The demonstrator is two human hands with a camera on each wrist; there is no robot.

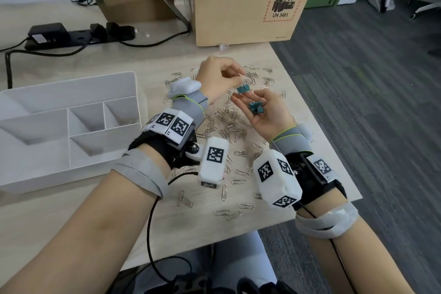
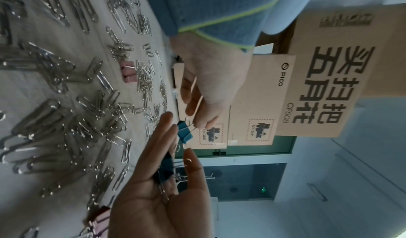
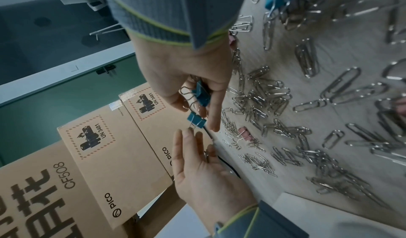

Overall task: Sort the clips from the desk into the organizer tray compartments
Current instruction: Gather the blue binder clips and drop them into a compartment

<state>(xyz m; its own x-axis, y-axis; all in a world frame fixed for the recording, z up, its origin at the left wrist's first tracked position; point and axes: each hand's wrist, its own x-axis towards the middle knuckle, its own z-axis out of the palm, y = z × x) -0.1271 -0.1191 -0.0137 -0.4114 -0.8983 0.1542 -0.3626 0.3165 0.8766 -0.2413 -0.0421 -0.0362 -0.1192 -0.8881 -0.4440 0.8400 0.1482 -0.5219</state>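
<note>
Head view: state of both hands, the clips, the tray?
left hand, pinching the teal binder clip by its wire handle
teal binder clip, dangling above the desk
right hand, palm up, carrying teal clips
paper clips, scattered loose on desk
pink binder clips, lying on desk
organizer tray, upright on desk

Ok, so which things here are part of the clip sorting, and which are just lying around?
In the job: teal binder clip, pinched by the left hand; teal clips in the right hand; paper clips on the desk; organizer tray.
Lying about: PICO box; power strip.
</note>
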